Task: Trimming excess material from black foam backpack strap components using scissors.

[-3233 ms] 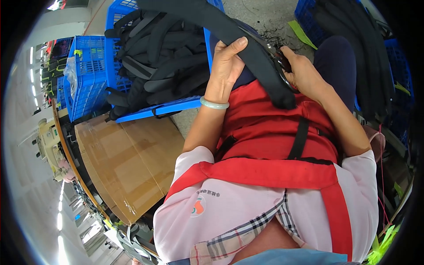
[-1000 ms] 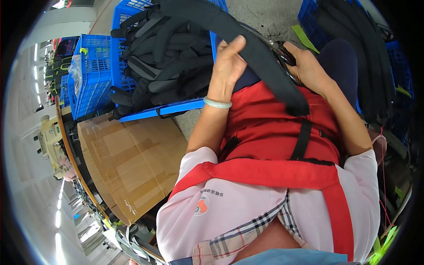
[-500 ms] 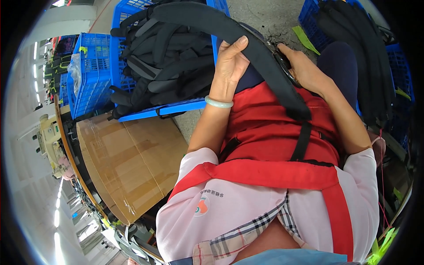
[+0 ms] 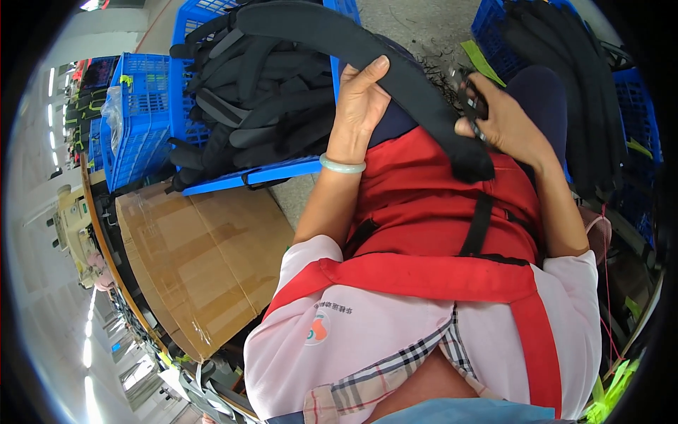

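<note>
Seated person, red apron (image 4: pixel 438 205) over the lap. Left hand (image 4: pixel 360 106) grips a long, curved black padded strap (image 4: pixel 395 78) from below, thumb laid along its near edge, the other fingers wrapped behind it out of sight. The strap arcs from above the left-side blue crate (image 4: pixel 282 169) across to the lap, its lower end (image 4: pixel 470 166) resting on the apron. Right hand (image 4: pixel 505 120) sits just beside that end, fingers curled around a small dark tool (image 4: pixel 472 102), likely snips; whether its blades are apart or together I cannot tell. Loose thread bits lie on the floor beyond the knees. The crate on the left is heaped with similar black straps (image 4: pixel 261 106); a second blue crate (image 4: pixel 635 106) on the right holds more. Cardboard box (image 4: pixel 205 261) sits near the left knee. Judgement: trimming or checking this strap's edge is under way. The next move calls for steadying the strap with the left hand and bringing the tool to the stray thread without nicking the padding.
</note>
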### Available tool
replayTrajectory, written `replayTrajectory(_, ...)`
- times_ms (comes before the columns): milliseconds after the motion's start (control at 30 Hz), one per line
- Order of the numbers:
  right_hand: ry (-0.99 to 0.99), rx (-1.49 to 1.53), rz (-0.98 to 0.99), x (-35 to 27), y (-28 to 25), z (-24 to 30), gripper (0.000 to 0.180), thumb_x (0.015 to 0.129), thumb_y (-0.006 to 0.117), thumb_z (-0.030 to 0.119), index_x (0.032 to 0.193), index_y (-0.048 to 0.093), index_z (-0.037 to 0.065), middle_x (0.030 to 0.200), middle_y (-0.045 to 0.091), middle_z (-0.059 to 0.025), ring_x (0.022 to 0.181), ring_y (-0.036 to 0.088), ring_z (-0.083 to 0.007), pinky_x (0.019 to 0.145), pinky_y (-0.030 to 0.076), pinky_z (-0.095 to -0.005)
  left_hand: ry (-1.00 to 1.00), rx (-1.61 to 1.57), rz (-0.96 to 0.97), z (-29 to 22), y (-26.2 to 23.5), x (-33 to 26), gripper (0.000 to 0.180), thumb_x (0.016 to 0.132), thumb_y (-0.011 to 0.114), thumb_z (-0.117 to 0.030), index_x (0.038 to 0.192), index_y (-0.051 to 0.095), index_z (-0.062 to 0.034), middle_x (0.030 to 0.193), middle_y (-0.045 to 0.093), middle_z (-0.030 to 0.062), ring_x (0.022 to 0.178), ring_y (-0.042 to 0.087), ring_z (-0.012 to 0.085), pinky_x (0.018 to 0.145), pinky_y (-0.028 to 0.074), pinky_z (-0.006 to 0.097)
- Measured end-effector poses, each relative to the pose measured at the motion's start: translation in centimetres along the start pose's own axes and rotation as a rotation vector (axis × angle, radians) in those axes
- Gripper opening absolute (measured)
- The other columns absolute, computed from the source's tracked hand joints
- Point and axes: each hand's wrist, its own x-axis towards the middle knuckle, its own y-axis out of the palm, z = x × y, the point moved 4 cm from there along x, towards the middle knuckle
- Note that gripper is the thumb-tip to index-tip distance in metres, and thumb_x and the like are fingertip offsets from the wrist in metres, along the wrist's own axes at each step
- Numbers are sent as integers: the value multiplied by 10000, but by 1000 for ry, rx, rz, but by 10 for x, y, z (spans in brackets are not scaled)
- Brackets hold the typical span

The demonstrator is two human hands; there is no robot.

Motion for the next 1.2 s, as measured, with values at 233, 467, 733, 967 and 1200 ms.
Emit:
replayTrajectory(233,112,-150,31,-20,5,-7,677,726,766,493,1101,507,-7,759,560,-144,691,548,-289,660,440,-380,20,-11,-54,0,5,-1,180,843,631,65,945,645,-83,925,674,36,900,658,177,866,553,355)
replayTrajectory(467,-28,-143,-65,-3,17,-9,646,765,719,524,1057,519,-16,732,578,-194,706,569,-351,658,442,-412,3,9,-10,13,7,-4,186,836,642,58,963,632,-78,931,666,41,890,657,179,867,551,350)
replayTrajectory(733,-2,-154,22,5,21,-13,684,762,705,546,1078,503,-27,756,602,-235,767,606,-411,683,452,-437,-44,-33,-28,13,6,-5,185,837,644,52,962,630,-83,926,665,35,900,657,178,870,551,346)
replayTrajectory(967,-74,-198,2,-1,15,-2,666,758,730,505,1085,497,-26,770,601,-242,766,599,-418,683,457,-436,-63,-49,-33,8,4,-6,182,856,623,45,986,623,-82,931,666,32,918,658,175,883,549,345)
replayTrajectory(1200,18,-174,-3,0,17,-11,558,797,705,467,992,554,-34,824,614,-255,801,598,-438,701,464,-434,-63,-92,-54,9,5,-4,181,851,630,47,984,622,-75,949,666,43,926,658,186,885,551,358)
